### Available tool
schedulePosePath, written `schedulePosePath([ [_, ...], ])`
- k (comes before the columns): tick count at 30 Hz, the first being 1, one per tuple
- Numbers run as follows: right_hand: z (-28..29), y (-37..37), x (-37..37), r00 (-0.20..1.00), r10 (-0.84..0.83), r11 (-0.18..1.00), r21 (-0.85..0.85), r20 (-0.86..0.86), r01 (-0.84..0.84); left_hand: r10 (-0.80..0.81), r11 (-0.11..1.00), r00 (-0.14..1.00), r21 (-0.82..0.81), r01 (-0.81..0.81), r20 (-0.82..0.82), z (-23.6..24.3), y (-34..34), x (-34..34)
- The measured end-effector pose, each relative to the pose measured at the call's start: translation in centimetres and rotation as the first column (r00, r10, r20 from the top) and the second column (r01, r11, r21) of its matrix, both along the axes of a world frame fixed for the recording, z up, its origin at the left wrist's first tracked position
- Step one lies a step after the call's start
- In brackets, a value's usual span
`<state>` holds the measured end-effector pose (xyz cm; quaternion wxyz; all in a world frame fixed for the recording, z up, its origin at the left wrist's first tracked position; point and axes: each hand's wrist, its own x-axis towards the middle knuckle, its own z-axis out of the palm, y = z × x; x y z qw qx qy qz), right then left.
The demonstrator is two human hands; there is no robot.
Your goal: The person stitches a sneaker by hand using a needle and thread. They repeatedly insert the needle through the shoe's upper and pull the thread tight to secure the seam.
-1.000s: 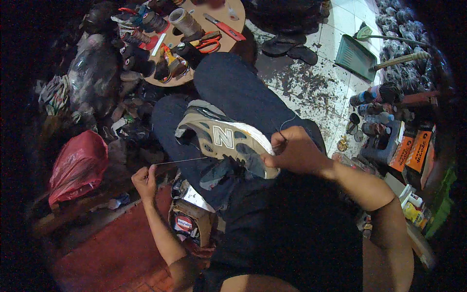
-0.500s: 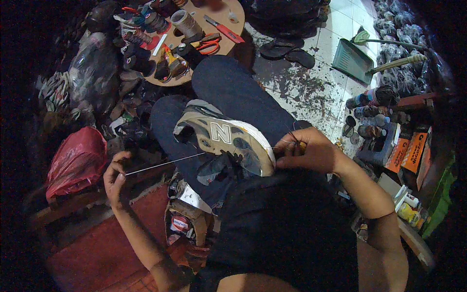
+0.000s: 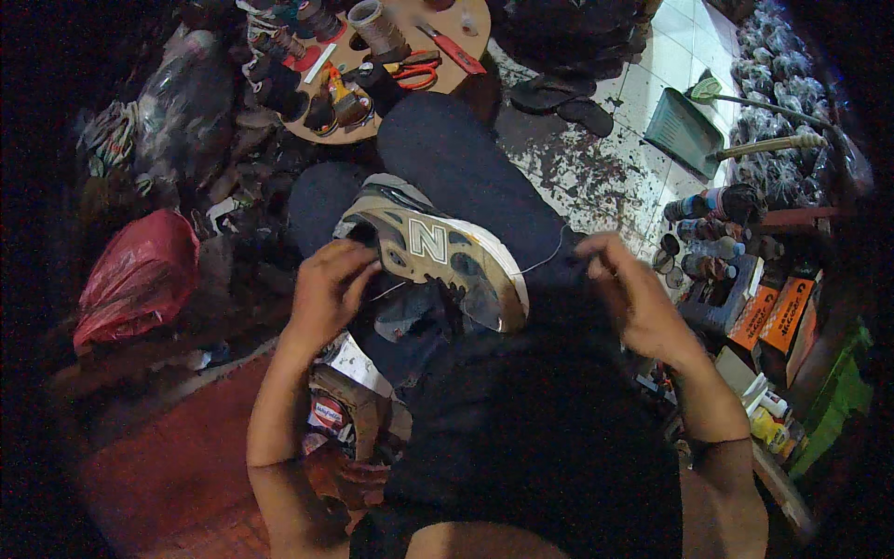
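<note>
A beige and grey sneaker point(image 3: 461, 256) with a white sole lies on its side across my dark-trousered lap, its toe toward my right. My left hand point(image 3: 328, 289) is by the shoe's heel opening, thumb and fingers pinched together; a pale thread point(image 3: 389, 290) runs from near its fingertips to the shoe's upper. On the other side, more thread point(image 3: 549, 260) comes out at the sole edge near the toe and arcs up toward my right hand point(image 3: 629, 289). That hand is raised off the shoe with curled fingers; what they hold is blurred and dark.
Ahead, a round board point(image 3: 456, 28) carries thread spools point(image 3: 377, 33), orange-handled scissors point(image 3: 414, 70) and a red cutter point(image 3: 452, 48). A red plastic bag point(image 3: 140, 275) sits at left. A green dustpan point(image 3: 684, 135), bottles point(image 3: 712, 247) and orange boxes point(image 3: 787, 312) stand at right.
My left hand has come in from the far left to the shoe, and its taut thread is now short. My right hand has moved right, away from the sole, with thread trailing between.
</note>
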<state>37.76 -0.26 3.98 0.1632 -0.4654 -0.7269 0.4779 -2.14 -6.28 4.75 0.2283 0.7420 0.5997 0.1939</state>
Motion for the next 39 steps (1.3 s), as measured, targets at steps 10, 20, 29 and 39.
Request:
schedulePosePath([
  [10, -1.0, -1.7, -1.7, 0.974, 0.079, 0.962, -0.239, -0.212, -0.130, -0.183, 0.981, 0.979, -0.078, 0.177, -0.087, -2.8, 1.6, 1.5],
  [20, -0.2, 0.1, -1.3, 0.953, 0.302, 0.946, -0.128, 0.009, -0.299, -0.448, 0.868, 0.892, -0.211, 0.450, 0.059, -5.0, 4.0, 0.9],
  [29, -0.1, 4.6, -3.9, 0.749, 0.608, 0.720, 0.214, 0.264, -0.660, -0.615, 0.597, 0.748, -0.472, 0.649, 0.251, -7.9, 6.8, 2.0],
  [39, -1.0, 0.2, -5.4, 0.912, 0.312, 0.916, 0.169, 0.266, -0.363, -0.662, 0.621, 0.691, -0.304, 0.723, 0.292, -9.3, 6.7, 1.7],
])
